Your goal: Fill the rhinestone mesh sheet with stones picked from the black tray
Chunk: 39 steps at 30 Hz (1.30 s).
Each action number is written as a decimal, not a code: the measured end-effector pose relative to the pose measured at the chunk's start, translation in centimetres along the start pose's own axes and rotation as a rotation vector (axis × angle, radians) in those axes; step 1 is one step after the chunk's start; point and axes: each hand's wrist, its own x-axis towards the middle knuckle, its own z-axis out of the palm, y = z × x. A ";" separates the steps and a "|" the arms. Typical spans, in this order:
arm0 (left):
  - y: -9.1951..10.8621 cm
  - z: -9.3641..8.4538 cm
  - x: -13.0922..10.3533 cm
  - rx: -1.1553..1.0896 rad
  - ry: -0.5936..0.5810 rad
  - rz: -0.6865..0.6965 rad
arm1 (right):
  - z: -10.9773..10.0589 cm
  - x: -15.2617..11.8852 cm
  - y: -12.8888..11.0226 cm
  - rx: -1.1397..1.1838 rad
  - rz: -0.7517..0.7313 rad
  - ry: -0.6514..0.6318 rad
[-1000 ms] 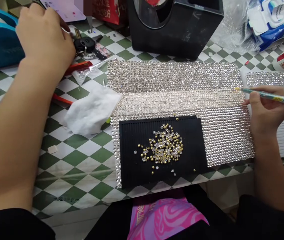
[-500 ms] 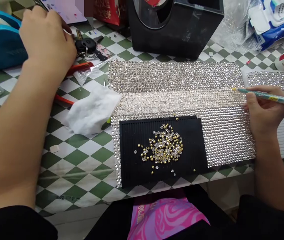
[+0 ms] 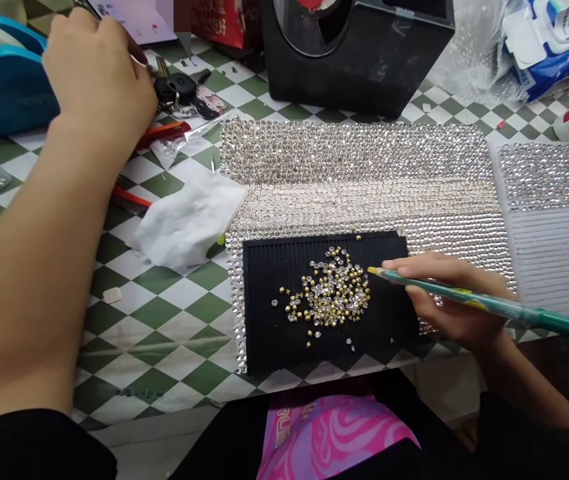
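My right hand [image 3: 451,300] holds a green picker pen [image 3: 484,303] over the right side of a black ridged tray [image 3: 274,330]. The pen's yellow tip sits at the edge of a pile of loose rhinestones [image 3: 329,293] on that tray. The tray lies on a large sheet covered in rhinestones [image 3: 364,173]. My left hand [image 3: 97,73] is far back on the left, fingers curled, beside a bunch of keys [image 3: 184,93] and a white card [image 3: 131,17]; whether it grips anything is hidden.
The table has a green and white checked cloth [image 3: 164,320]. A crumpled white tissue [image 3: 189,220] lies left of the sheet. A black tape dispenser [image 3: 354,47] stands at the back, a blue case [image 3: 9,87] at far left, a partly filled white sheet [image 3: 554,220] at right.
My right hand moved with the pen from the sheet's right edge down and left to the rhinestone pile on the black tray. My left hand stayed near the keys.
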 end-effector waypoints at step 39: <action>-0.1 0.0 0.0 -0.047 0.010 0.001 | 1.1 0.6 0.2 -0.065 -0.064 -0.006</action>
